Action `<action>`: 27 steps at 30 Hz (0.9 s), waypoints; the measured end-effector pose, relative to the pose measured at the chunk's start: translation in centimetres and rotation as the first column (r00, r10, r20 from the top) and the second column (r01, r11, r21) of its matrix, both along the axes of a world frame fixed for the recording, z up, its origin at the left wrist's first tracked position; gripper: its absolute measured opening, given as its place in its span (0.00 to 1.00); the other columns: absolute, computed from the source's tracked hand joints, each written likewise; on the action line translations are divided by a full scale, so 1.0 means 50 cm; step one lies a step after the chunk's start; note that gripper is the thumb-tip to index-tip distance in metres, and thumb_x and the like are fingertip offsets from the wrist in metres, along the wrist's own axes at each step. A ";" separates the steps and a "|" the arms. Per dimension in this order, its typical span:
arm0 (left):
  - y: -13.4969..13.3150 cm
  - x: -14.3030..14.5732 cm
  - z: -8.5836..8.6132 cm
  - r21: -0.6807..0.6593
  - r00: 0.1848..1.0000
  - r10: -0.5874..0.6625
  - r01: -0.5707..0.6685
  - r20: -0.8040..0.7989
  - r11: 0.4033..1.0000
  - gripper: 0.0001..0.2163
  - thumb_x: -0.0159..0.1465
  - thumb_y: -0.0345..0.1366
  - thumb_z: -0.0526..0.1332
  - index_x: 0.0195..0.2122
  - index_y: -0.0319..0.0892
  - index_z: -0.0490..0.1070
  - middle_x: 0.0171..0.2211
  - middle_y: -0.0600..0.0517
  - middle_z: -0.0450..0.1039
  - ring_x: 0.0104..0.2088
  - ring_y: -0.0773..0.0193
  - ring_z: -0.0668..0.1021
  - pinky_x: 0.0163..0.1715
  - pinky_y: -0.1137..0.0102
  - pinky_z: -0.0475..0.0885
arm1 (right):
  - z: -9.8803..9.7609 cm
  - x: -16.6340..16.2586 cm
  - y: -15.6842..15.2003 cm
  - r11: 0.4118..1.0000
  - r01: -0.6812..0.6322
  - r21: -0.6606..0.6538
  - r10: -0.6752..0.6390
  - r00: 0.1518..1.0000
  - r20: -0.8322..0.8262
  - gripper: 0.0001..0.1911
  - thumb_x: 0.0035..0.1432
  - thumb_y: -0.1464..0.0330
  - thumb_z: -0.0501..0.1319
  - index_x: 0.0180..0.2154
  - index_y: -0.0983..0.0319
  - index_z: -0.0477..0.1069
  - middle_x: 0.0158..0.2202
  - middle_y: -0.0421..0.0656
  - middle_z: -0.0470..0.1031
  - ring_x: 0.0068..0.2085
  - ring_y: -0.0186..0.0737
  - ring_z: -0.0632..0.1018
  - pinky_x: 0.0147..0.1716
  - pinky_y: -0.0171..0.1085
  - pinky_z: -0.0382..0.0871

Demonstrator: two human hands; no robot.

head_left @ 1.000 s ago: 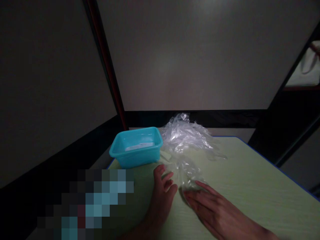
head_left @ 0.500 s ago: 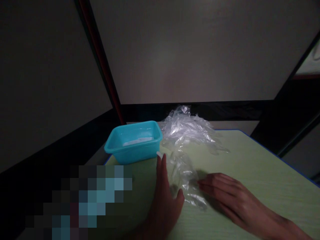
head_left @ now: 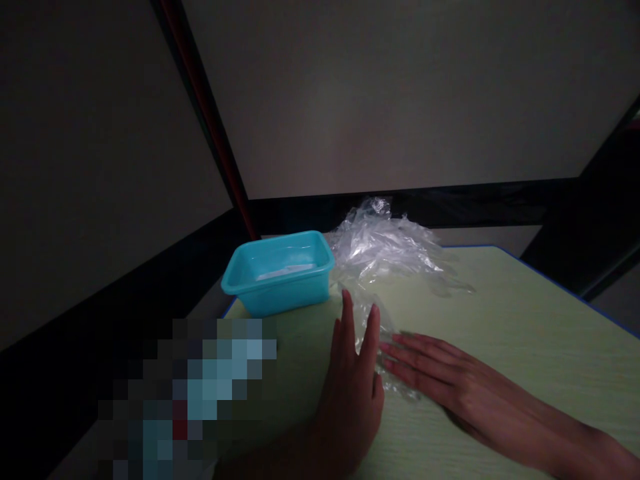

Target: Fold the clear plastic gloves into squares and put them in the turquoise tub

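A thin, clear plastic piece (head_left: 403, 389) lies crumpled on the table between my hands; whether it is a bag or a glove I cannot tell. My left hand (head_left: 353, 387) lies over its left side with the fingers spread, hiding much of it. From the right, my right hand (head_left: 450, 377) rests its outstretched fingertips on the plastic. Neither hand is closed around anything. Behind them sits a loose heap of similar clear plastic pieces (head_left: 387, 243).
A turquoise plastic basin (head_left: 285, 293) with something whitish inside stands at the table's back left. The pale green table (head_left: 525, 333) has a blue edge, and dark panels rise behind it. A pixelated patch covers the lower left.
My left hand has moved right over the plastic, and its fingers have spread apart. My right hand's fingers have slid a little left onto it. The view has shifted slightly.
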State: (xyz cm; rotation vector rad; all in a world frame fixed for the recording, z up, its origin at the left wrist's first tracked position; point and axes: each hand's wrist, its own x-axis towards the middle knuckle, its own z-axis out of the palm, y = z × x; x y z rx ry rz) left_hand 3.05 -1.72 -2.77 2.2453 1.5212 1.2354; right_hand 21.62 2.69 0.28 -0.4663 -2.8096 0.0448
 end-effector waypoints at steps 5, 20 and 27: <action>-0.004 0.000 0.003 0.130 0.990 -0.034 0.052 -0.136 0.990 0.42 0.55 0.15 0.47 0.63 0.55 0.27 0.64 0.57 0.15 0.63 0.53 0.38 0.57 0.49 0.54 | 0.007 -0.005 -0.009 0.999 0.027 -0.044 -0.019 0.987 0.160 0.32 0.55 0.82 0.50 0.59 0.56 0.55 0.61 0.41 0.57 0.60 0.42 0.60 0.56 0.47 0.61; -0.007 -0.004 -0.009 -0.082 0.878 -0.075 0.041 -0.473 0.996 0.30 0.56 0.23 0.48 0.61 0.26 0.42 0.64 0.34 0.41 0.63 0.51 0.45 0.58 0.53 0.56 | 0.007 -0.012 -0.013 0.998 0.044 -0.034 -0.037 0.980 0.195 0.29 0.51 0.84 0.49 0.55 0.65 0.64 0.57 0.45 0.64 0.56 0.45 0.67 0.53 0.46 0.66; -0.004 -0.009 -0.001 -0.202 0.831 -0.095 -0.021 -0.548 0.979 0.29 0.59 0.28 0.49 0.61 0.23 0.44 0.63 0.32 0.38 0.62 0.46 0.43 0.58 0.52 0.55 | -0.002 -0.008 -0.013 0.997 0.056 -0.051 -0.047 0.987 0.155 0.30 0.50 0.84 0.50 0.55 0.63 0.64 0.57 0.44 0.64 0.56 0.43 0.66 0.54 0.44 0.64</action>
